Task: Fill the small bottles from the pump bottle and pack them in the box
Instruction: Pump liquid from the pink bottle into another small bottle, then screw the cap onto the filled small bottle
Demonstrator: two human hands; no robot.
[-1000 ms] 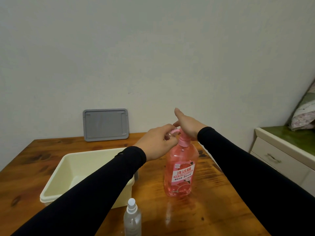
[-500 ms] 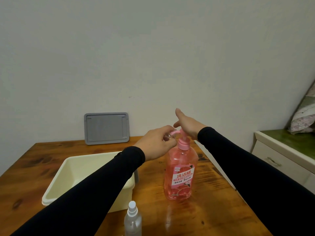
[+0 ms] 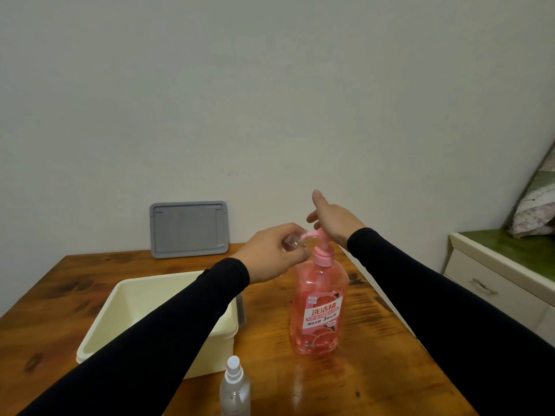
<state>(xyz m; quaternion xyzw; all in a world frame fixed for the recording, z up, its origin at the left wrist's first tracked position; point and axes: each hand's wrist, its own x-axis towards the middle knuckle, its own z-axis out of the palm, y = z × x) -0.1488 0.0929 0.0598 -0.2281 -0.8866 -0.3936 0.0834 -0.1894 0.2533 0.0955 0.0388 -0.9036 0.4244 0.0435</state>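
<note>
**Filling a small bottle at the pump spout**

The small clear bottle (image 3: 290,243) is being held up at the spout of the pink pump bottle (image 3: 318,307), mouth toward the nozzle tip; its long axis appears tilted, though the fingers are hiding most of it. The left hand (image 3: 271,253) is curling round it, pinching it just left of the spout. The right hand (image 3: 332,220) is resting flat on the pump head, fingers straight and spread, holding nothing. The pump bottle is standing upright toward the table's right edge, roughly mid-depth.

A judgement: the next press depends on the mouth staying under the nozzle, which points left, toward the left hand.

The cream box (image 3: 144,307) is sitting open near the left edge. A capped spray bottle (image 3: 235,388) is standing at the near edge. A grey lid (image 3: 189,229) is leaning on the wall at the far edge of the table (image 3: 375,370).
</note>
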